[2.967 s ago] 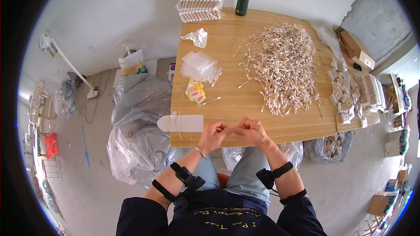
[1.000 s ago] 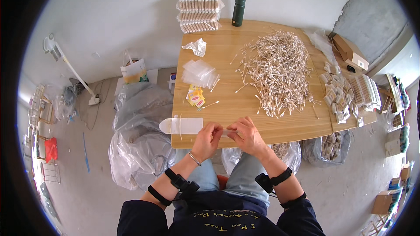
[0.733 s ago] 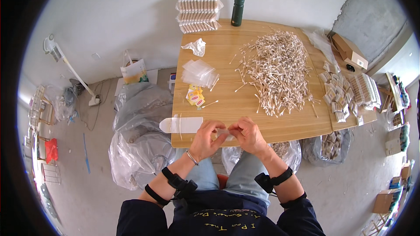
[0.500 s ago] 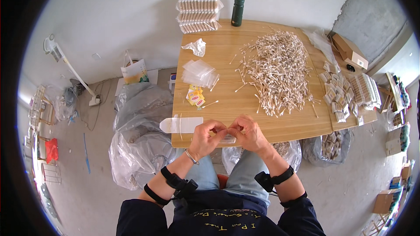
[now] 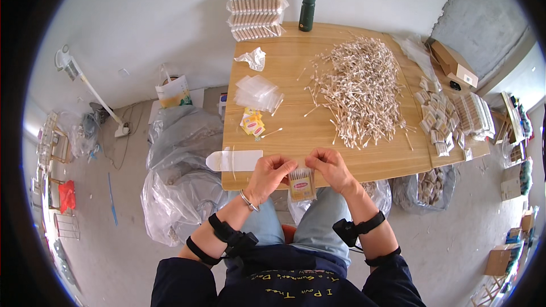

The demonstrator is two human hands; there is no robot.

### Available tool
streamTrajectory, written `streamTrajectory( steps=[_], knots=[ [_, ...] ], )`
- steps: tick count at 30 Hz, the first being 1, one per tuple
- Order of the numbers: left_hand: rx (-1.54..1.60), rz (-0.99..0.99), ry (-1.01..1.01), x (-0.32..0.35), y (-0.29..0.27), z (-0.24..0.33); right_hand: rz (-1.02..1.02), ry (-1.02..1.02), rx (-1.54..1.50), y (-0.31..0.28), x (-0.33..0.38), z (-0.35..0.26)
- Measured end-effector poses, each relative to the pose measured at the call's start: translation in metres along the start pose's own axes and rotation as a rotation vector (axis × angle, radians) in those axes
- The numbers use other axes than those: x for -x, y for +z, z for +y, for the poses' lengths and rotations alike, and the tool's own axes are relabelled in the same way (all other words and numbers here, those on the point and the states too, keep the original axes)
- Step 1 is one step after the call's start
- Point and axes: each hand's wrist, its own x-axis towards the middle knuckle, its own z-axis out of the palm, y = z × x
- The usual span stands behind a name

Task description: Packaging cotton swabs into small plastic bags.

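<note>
A small clear bag of cotton swabs with a yellow and red label hangs at the table's near edge, above my lap. My left hand pinches its upper left corner. At the upper right corner, my right hand is closed in a pinch on the bag's top edge. Left of my hands lies a white card strip with a pointed end and a band around it. Beyond it are yellow label cards, a loose swab and flat clear bags.
A large heap of loose swabs covers the table's right middle. Packed bags lie at the right edge. Stacked packs and a green bottle stand at the back. Big plastic sacks sit on the floor at left.
My hands have moved apart slightly at the top of the bag. The bag has tipped to hang down, so its labelled front now shows.
</note>
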Motion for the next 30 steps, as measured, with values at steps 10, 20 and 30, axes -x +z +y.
streamTrajectory(
  steps=[10,20,30],
  knots=[
    [-0.055,0.090,0.037,0.001,0.008,0.004,-0.004,-0.005,0.065,0.006,-0.003,-0.001],
    [-0.201,0.056,0.218,-0.007,0.002,-0.024,0.038,-0.227,0.303,0.004,-0.001,0.003],
    [-0.604,0.174,0.418,-0.024,-0.009,-0.070,0.099,-0.402,0.520,0.005,-0.007,0.047]
  ],
)
